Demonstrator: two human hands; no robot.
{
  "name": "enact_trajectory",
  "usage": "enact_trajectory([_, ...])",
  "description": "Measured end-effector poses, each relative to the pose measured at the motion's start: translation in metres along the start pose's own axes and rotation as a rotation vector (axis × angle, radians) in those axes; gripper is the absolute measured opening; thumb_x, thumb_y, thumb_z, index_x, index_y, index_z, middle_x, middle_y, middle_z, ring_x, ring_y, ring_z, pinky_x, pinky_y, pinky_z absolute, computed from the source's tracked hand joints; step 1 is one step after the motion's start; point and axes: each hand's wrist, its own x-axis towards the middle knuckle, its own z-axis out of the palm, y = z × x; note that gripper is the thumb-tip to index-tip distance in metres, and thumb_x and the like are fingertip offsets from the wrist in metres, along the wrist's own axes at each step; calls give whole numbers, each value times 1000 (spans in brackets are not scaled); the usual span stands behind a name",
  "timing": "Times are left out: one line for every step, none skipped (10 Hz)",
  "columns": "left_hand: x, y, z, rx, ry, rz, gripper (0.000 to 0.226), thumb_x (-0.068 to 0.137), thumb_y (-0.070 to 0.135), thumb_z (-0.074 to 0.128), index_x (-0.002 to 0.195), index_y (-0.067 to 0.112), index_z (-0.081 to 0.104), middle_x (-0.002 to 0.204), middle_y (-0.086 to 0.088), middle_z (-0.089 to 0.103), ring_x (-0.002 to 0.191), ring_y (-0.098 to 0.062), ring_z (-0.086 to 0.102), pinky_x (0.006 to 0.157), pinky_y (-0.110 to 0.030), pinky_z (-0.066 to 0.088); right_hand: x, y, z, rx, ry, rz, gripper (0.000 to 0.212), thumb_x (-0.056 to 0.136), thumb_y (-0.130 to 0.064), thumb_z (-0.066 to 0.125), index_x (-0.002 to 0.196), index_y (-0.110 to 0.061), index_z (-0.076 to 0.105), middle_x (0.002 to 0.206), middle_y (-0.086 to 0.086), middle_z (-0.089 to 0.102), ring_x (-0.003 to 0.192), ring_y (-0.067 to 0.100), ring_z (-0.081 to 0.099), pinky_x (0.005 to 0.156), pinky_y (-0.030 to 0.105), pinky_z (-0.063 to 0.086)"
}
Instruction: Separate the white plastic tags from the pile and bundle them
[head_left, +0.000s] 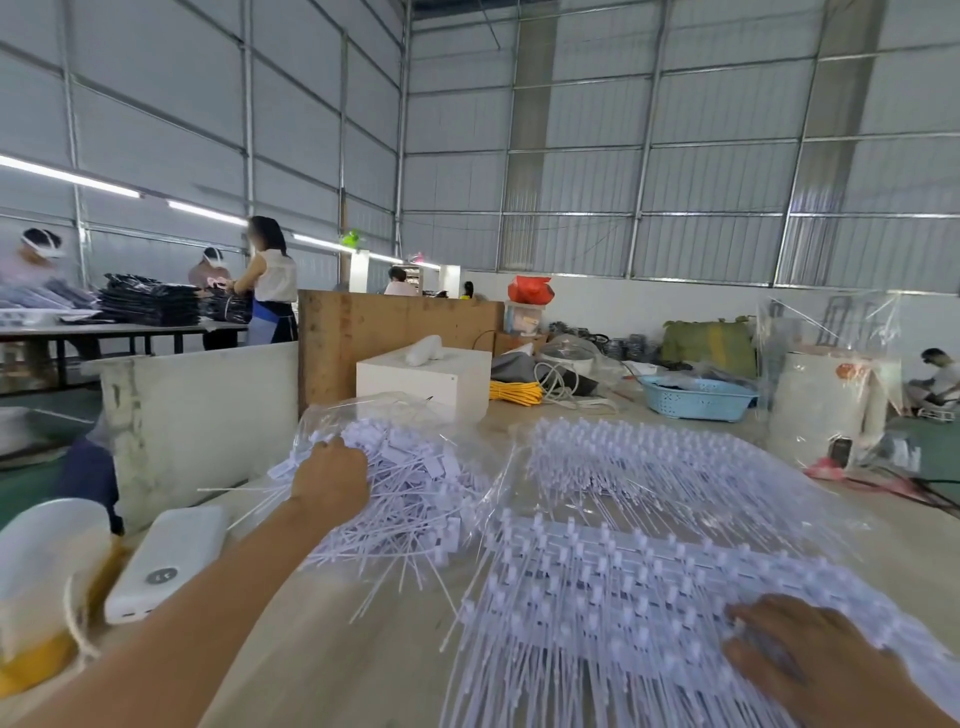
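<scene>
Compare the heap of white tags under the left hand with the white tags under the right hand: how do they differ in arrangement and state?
The loose tag heap is jumbled, stems pointing every way; the sheeted tags lie in ordered rows. The heap spills from a clear plastic bag; the sheets lie flat on the table. The left hand reaches into the heap; the right hand rests on the sheets. Both are white plastic.

Between my left grip (328, 480) and my right grip (800, 654) bare worktop (332, 670) lies open. Beyond my left grip a white box (423, 382) blocks passage; outside it a power bank (166, 561) crowds the edge. Linked tag sheets (649, 519) fill everything around my right grip.
</scene>
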Motion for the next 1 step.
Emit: enact_trajectory([-12, 0, -10, -12, 61, -6, 33, 97, 25, 41, 123, 11, 55, 125, -11, 50, 119, -26, 48, 96, -35, 42, 1, -2, -1, -30, 50, -29, 96, 51, -82, 1, 134, -49, 37, 147, -27, 26, 139, 4, 22, 114, 34, 23])
